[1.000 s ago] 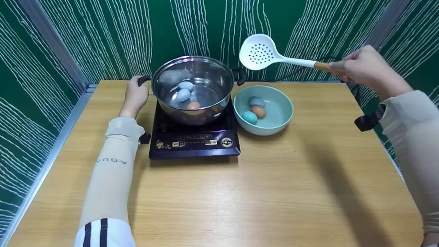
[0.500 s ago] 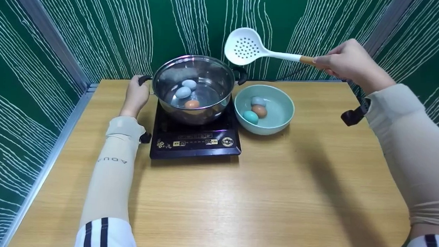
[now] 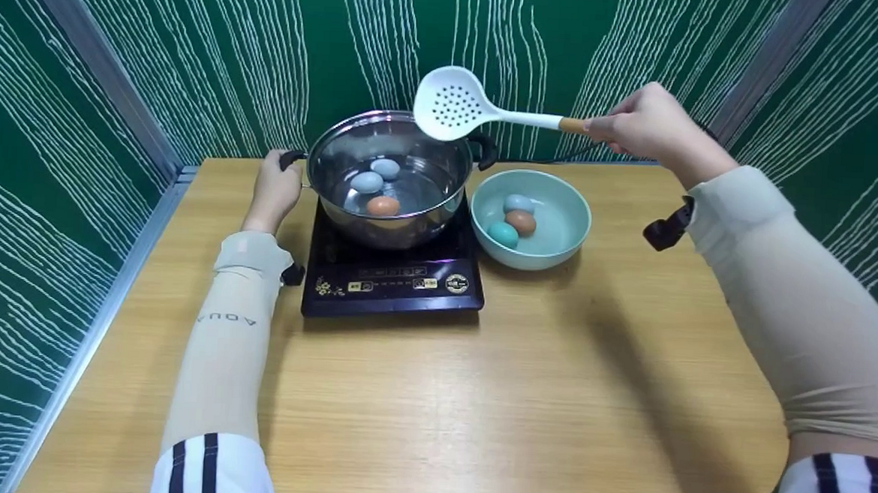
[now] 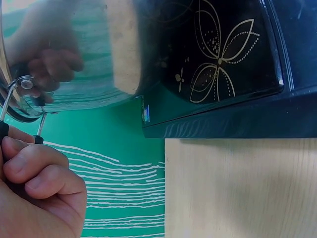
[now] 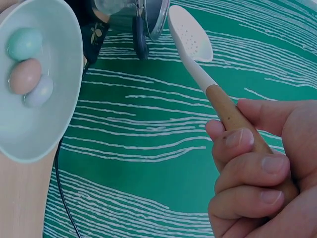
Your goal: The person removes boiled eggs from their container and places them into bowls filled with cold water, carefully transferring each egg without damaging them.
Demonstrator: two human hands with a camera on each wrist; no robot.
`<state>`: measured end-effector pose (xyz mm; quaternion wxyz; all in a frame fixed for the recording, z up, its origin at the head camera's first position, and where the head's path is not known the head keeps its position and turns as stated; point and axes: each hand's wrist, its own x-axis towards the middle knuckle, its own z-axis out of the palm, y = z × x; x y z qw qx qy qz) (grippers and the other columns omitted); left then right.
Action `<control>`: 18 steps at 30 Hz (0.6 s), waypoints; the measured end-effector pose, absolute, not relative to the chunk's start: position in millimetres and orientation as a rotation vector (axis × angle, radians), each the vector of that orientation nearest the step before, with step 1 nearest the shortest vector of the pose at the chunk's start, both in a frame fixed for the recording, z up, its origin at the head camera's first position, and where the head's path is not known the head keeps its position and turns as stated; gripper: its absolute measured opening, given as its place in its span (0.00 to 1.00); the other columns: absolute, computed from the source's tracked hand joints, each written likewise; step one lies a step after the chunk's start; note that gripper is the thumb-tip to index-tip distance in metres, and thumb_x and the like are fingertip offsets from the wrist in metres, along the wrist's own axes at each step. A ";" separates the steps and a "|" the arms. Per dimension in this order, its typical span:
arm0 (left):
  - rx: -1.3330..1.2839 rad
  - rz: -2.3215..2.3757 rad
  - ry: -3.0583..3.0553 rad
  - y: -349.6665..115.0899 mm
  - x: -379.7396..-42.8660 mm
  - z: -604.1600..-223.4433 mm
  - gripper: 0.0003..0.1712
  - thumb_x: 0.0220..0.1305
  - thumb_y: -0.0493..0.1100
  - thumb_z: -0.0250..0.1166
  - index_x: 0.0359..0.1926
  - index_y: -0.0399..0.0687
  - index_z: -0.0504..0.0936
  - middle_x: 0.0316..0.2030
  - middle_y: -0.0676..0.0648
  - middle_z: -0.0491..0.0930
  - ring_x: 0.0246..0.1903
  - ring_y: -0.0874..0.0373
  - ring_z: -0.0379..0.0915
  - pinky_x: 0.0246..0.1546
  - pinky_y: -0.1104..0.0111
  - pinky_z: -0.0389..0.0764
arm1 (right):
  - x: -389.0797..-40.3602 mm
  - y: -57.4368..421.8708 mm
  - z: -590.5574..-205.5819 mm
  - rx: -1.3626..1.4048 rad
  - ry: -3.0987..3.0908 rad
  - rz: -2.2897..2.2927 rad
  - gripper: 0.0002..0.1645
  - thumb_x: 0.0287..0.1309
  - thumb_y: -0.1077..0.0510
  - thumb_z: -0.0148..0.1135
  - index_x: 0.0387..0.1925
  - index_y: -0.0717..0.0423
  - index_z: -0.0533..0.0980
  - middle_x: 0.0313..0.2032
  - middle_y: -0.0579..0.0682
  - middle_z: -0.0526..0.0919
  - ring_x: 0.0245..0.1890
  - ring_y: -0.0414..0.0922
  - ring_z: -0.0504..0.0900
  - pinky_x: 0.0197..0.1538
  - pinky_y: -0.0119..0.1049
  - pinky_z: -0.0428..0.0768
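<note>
A steel pot (image 3: 402,233) stands on a black induction cooker (image 3: 391,296). Inside it lie two pale blue eggs (image 3: 367,182) and a brown egg (image 3: 383,206). My left hand (image 3: 273,193) grips the pot's black left handle (image 3: 290,159); curled fingers (image 4: 54,181) show in the left wrist view. With my right hand (image 3: 652,130) I hold a white slotted skimmer (image 3: 454,104) by its wooden handle (image 5: 233,111). The skimmer's head is raised over the pot's right rear rim, with nothing on it.
Just right of the cooker sits a light green bowl (image 3: 567,231) holding a turquoise egg (image 3: 503,235), a brown egg (image 3: 521,221) and a pale blue egg (image 3: 519,203). A black cable (image 5: 62,183) runs behind the bowl. Green patterned panels (image 3: 390,41) surround the wooden table (image 3: 438,412).
My right hand has carried the skimmer leftward, from above the bowl's rear to the pot's right rear rim. The eggs in the pot have shifted slightly. My left hand keeps its grip.
</note>
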<state>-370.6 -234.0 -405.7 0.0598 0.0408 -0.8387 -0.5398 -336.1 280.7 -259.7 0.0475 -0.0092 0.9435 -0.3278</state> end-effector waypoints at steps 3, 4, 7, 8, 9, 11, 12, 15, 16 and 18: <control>0.123 -1.637 -2.535 -234.0 -370.7 -405.6 0.24 0.84 0.40 0.42 0.72 0.33 0.65 0.70 0.34 0.69 0.70 0.44 0.64 0.74 0.52 0.64 | -338.0 272.5 -263.0 -0.043 2.881 -0.991 0.28 0.77 0.40 0.63 0.57 0.60 0.88 0.25 0.39 0.82 0.29 0.42 0.74 0.34 0.35 0.72; 0.124 -1.633 -2.535 -233.9 -370.8 -405.5 0.24 0.84 0.40 0.42 0.72 0.33 0.66 0.68 0.35 0.70 0.69 0.45 0.64 0.73 0.53 0.65 | -338.8 269.8 -264.4 -0.048 2.884 -0.989 0.28 0.77 0.40 0.63 0.56 0.60 0.88 0.25 0.39 0.82 0.30 0.42 0.74 0.34 0.35 0.73; 0.129 -1.624 -2.529 -233.2 -370.4 -405.2 0.24 0.83 0.40 0.42 0.71 0.33 0.66 0.61 0.39 0.70 0.65 0.46 0.65 0.69 0.56 0.66 | -340.6 261.6 -267.8 -0.056 2.883 -0.988 0.28 0.77 0.41 0.64 0.56 0.60 0.88 0.28 0.40 0.83 0.32 0.43 0.75 0.34 0.34 0.74; 0.129 -1.619 -2.530 -233.0 -370.4 -405.1 0.24 0.83 0.40 0.42 0.71 0.32 0.67 0.58 0.40 0.70 0.64 0.46 0.66 0.67 0.57 0.67 | -341.2 259.1 -269.0 -0.054 2.881 -0.986 0.27 0.77 0.41 0.64 0.56 0.60 0.88 0.28 0.41 0.83 0.33 0.44 0.75 0.35 0.34 0.74; 0.128 -1.615 -2.528 -232.8 -370.3 -405.0 0.24 0.83 0.40 0.43 0.70 0.32 0.67 0.56 0.41 0.70 0.63 0.46 0.66 0.66 0.58 0.67 | -341.7 256.6 -270.2 -0.051 2.878 -0.986 0.27 0.76 0.41 0.65 0.56 0.60 0.88 0.29 0.42 0.83 0.34 0.45 0.75 0.35 0.35 0.74; 0.128 -1.609 -2.525 -232.5 -369.9 -404.7 0.23 0.83 0.40 0.43 0.70 0.32 0.67 0.53 0.44 0.69 0.61 0.47 0.66 0.64 0.60 0.67 | -342.5 251.7 -272.5 -0.047 2.871 -0.983 0.27 0.76 0.41 0.65 0.56 0.59 0.88 0.31 0.43 0.83 0.36 0.46 0.75 0.36 0.35 0.74; 0.129 -1.606 -2.525 -232.4 -369.9 -404.6 0.23 0.83 0.40 0.43 0.69 0.32 0.67 0.52 0.45 0.69 0.61 0.47 0.67 0.63 0.61 0.67 | -342.8 249.2 -273.7 -0.043 2.866 -0.986 0.27 0.76 0.41 0.65 0.56 0.59 0.88 0.32 0.43 0.83 0.38 0.46 0.74 0.37 0.35 0.75; 0.130 -1.595 -2.526 -232.0 -369.2 -404.3 0.22 0.83 0.40 0.43 0.68 0.32 0.68 0.51 0.45 0.69 0.59 0.47 0.67 0.61 0.61 0.67 | -343.8 242.4 -277.7 -0.044 2.859 -0.978 0.26 0.77 0.42 0.64 0.56 0.59 0.87 0.35 0.46 0.83 0.39 0.47 0.74 0.36 0.35 0.74; 0.132 -1.595 -2.527 -232.0 -369.3 -404.6 0.22 0.83 0.40 0.43 0.68 0.33 0.68 0.52 0.45 0.70 0.60 0.48 0.67 0.61 0.61 0.67 | -344.1 240.2 -279.0 -0.047 2.861 -0.970 0.26 0.77 0.42 0.64 0.57 0.59 0.87 0.36 0.47 0.83 0.39 0.47 0.74 0.36 0.35 0.74; 0.133 -1.598 -2.525 -232.0 -369.0 -404.9 0.21 0.83 0.40 0.43 0.67 0.33 0.68 0.55 0.43 0.71 0.61 0.48 0.67 0.64 0.60 0.68 | -344.6 235.9 -281.7 -0.049 2.855 -0.961 0.25 0.78 0.43 0.64 0.57 0.60 0.87 0.38 0.49 0.83 0.39 0.48 0.74 0.36 0.35 0.75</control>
